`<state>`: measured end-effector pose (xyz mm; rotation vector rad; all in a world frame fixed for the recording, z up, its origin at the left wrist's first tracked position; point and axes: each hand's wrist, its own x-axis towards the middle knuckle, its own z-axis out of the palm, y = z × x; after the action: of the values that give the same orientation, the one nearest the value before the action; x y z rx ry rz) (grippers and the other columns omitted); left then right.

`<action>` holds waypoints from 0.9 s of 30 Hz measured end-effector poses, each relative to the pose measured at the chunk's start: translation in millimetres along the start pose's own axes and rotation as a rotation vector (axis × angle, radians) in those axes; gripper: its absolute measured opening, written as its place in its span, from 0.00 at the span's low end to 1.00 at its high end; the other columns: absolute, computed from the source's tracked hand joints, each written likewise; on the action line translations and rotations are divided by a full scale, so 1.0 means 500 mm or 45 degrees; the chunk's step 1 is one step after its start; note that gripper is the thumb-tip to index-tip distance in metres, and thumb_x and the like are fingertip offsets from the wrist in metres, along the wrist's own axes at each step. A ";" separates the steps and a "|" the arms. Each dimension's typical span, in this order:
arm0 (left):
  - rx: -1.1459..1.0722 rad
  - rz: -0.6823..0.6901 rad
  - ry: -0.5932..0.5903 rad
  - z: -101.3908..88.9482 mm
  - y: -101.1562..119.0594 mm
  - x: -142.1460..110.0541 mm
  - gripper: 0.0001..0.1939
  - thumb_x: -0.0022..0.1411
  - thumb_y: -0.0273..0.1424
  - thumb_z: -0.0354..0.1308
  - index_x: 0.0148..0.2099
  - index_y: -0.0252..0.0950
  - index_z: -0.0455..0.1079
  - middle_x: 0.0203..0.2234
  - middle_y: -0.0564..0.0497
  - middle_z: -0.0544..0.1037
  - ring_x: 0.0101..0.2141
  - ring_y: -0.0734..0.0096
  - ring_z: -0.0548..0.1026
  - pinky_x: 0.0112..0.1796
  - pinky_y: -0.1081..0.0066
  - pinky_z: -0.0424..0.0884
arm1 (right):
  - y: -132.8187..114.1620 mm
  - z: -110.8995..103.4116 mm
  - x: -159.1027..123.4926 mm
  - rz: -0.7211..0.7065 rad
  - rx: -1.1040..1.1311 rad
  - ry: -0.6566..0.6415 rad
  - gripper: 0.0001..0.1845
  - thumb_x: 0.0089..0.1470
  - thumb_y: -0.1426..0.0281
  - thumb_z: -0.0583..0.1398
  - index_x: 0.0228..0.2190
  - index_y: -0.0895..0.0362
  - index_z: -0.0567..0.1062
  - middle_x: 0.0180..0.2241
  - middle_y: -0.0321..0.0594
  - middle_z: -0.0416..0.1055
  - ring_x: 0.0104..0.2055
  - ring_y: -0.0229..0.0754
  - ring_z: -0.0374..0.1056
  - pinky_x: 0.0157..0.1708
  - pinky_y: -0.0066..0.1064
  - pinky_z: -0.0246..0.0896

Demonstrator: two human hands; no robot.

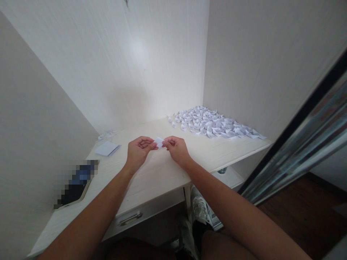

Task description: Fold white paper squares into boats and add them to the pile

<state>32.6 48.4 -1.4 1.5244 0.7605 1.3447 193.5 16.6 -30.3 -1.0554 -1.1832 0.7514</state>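
Between my two hands, above the middle of the white desk (151, 180), is a small piece of folded white paper (159, 142). My left hand (140, 151) pinches its left side between thumb and fingers. On the opposite side, the thumb and fingers of my right hand (176, 148) are closed on the same paper. Its exact folds are too small to make out. Many small folded white paper pieces (211, 124) lie heaped at the back right of the desk. At the left sits a stack of flat white paper (107, 148).
A few more white paper pieces (107, 134) lie by the left wall. Nearer me on the left is a dark, pixelated object (77, 184). Walls enclose the desk at the back and sides. Below are a drawer handle (130, 218) and a shoe (199, 206).
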 end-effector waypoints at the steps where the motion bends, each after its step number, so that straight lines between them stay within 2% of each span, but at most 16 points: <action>1: -0.001 0.001 -0.003 0.001 -0.001 0.000 0.18 0.42 0.35 0.77 0.31 0.32 0.73 0.24 0.49 0.82 0.27 0.65 0.82 0.33 0.63 0.83 | 0.000 0.000 0.000 -0.001 -0.015 0.005 0.06 0.52 0.68 0.63 0.26 0.57 0.76 0.25 0.37 0.76 0.27 0.36 0.67 0.29 0.27 0.61; 4: -0.015 0.001 -0.002 0.002 -0.002 -0.001 0.19 0.41 0.35 0.77 0.29 0.33 0.71 0.23 0.50 0.81 0.27 0.66 0.81 0.33 0.63 0.83 | -0.001 -0.001 -0.001 0.016 -0.004 0.009 0.06 0.51 0.69 0.62 0.25 0.57 0.76 0.25 0.37 0.76 0.28 0.37 0.68 0.30 0.27 0.62; 9: 0.000 -0.042 -0.022 -0.002 0.000 0.000 0.22 0.40 0.36 0.77 0.29 0.34 0.68 0.25 0.50 0.81 0.27 0.66 0.81 0.32 0.63 0.83 | -0.006 0.002 -0.007 0.015 0.003 -0.088 0.07 0.51 0.65 0.65 0.27 0.56 0.77 0.27 0.37 0.77 0.29 0.38 0.69 0.32 0.28 0.63; 14: 0.020 -0.096 -0.086 0.001 0.005 -0.003 0.22 0.38 0.36 0.78 0.29 0.34 0.68 0.22 0.52 0.79 0.24 0.69 0.79 0.29 0.66 0.82 | -0.007 0.001 -0.009 -0.049 -0.219 -0.088 0.11 0.52 0.65 0.66 0.22 0.58 0.77 0.22 0.34 0.73 0.27 0.36 0.64 0.29 0.27 0.57; 19: 0.044 -0.136 -0.151 -0.001 0.006 -0.003 0.22 0.38 0.34 0.78 0.27 0.33 0.68 0.21 0.53 0.78 0.22 0.71 0.78 0.29 0.68 0.80 | -0.006 -0.005 -0.008 0.076 -0.202 -0.115 0.09 0.49 0.68 0.67 0.20 0.58 0.78 0.19 0.32 0.70 0.23 0.34 0.60 0.25 0.27 0.52; 22: 0.019 -0.147 -0.162 -0.004 0.003 -0.001 0.23 0.40 0.35 0.78 0.26 0.34 0.65 0.21 0.52 0.79 0.23 0.70 0.79 0.29 0.67 0.80 | -0.006 -0.008 -0.006 0.138 -0.153 -0.138 0.08 0.49 0.68 0.67 0.21 0.58 0.80 0.20 0.33 0.73 0.23 0.34 0.63 0.27 0.27 0.55; 27: -0.016 -0.159 -0.183 -0.004 -0.009 -0.001 0.22 0.41 0.36 0.77 0.27 0.35 0.66 0.21 0.54 0.78 0.23 0.71 0.78 0.30 0.67 0.80 | -0.001 -0.011 -0.002 0.101 -0.224 -0.147 0.11 0.52 0.67 0.64 0.22 0.57 0.81 0.22 0.34 0.76 0.26 0.36 0.66 0.29 0.27 0.57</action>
<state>31.1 50.4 -5.9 1.5204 0.7423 1.1334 198.6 14.0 -30.5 -1.2235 -1.3311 0.7895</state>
